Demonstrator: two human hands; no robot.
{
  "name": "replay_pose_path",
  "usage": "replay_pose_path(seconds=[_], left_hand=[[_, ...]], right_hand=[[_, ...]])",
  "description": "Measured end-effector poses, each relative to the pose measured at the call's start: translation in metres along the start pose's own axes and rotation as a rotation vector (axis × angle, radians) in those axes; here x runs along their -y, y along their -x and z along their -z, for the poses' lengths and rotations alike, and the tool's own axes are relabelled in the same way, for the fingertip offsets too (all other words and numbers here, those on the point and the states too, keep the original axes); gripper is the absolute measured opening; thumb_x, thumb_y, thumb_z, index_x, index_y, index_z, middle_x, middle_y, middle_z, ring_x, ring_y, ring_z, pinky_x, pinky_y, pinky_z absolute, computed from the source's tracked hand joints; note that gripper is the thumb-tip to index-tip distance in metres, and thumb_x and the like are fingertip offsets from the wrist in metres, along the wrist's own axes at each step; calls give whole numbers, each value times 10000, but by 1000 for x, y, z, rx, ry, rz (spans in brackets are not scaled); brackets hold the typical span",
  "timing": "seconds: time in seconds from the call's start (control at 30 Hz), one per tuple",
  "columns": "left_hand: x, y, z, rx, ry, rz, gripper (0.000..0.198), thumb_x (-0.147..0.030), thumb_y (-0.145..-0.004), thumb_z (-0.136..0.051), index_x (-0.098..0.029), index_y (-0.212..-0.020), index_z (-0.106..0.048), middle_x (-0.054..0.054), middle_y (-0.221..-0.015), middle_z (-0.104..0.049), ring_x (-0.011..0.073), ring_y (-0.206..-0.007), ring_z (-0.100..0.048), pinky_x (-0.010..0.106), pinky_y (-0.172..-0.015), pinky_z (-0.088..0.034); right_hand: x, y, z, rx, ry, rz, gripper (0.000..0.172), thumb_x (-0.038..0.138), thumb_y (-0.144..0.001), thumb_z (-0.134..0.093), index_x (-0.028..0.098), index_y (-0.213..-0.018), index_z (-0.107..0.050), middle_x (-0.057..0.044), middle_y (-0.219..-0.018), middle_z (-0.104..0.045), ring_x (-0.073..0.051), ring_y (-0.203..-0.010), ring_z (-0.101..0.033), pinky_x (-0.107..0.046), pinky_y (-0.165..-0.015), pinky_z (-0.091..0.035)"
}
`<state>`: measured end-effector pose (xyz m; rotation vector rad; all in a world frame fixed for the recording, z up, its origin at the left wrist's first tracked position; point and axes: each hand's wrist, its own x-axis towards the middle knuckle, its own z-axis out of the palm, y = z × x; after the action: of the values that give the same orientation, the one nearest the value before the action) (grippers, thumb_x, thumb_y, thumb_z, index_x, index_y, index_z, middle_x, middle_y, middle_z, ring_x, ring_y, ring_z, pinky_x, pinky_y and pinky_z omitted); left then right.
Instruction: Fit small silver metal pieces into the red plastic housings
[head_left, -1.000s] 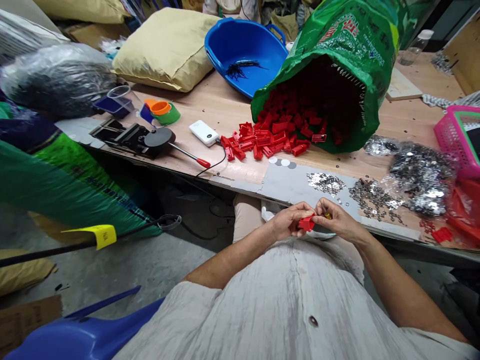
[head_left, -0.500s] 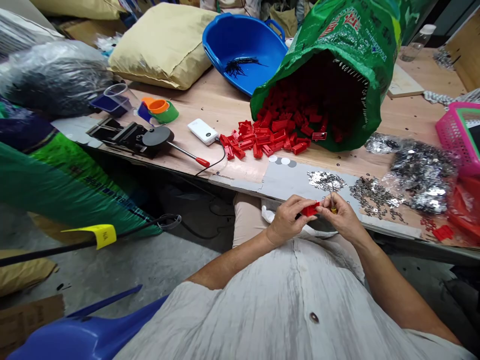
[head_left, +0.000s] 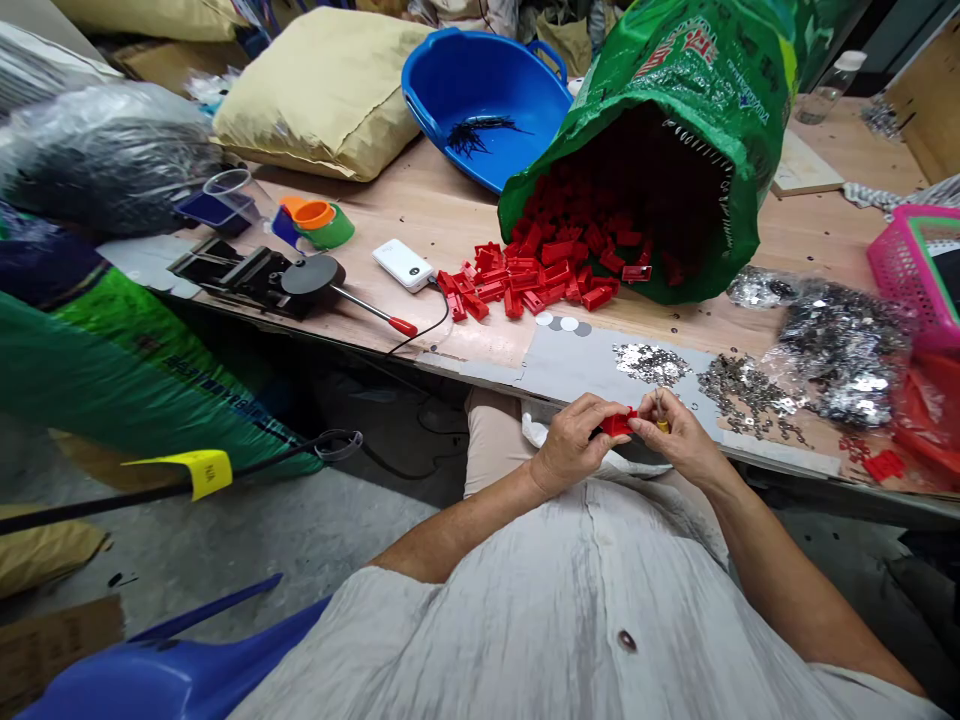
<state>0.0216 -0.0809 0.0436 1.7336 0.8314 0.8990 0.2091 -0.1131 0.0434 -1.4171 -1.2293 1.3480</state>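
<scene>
My left hand (head_left: 571,442) pinches a small red plastic housing (head_left: 617,424) just in front of the table edge. Thumb and fingertip of my right hand (head_left: 684,438) meet the right end of that housing. Held in the same hand is a small tool with a yellow handle (head_left: 663,426) and a thin metal shaft; its exact kind is too small to make out. Beyond my hands lie a pile of shiny flat metal pieces (head_left: 651,362) and a second pile of small metal pieces (head_left: 750,395). Fingers hide part of the housing.
Many red housings (head_left: 525,280) spill from a green sack (head_left: 645,120). A blue basin (head_left: 487,100) stands behind. Left are a hand press (head_left: 262,280) with a red-tipped lever and a white power bank (head_left: 403,264). Bagged metal pieces (head_left: 847,350) and a pink basket (head_left: 911,270) are right.
Both hands keep their grips and stay close together. The right hand and the tool have shifted slightly; the view has moved a little. Nothing was let go.
</scene>
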Motion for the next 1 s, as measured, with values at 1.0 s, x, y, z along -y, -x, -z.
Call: replay_pose_path(seconds=[1.0], left_hand=[[31,1,0,-45,833,386,500,-364,-721,-797,-172,-1162,-661,58,-955,-723,169,-867,-680,287,-828,-518]], right_hand=[[-3,-19,33,-62,488,154,198,384,-892,-592,234,-1017,-626,-51,-916,-672,-184,-753,-582,-330,-688,-452]])
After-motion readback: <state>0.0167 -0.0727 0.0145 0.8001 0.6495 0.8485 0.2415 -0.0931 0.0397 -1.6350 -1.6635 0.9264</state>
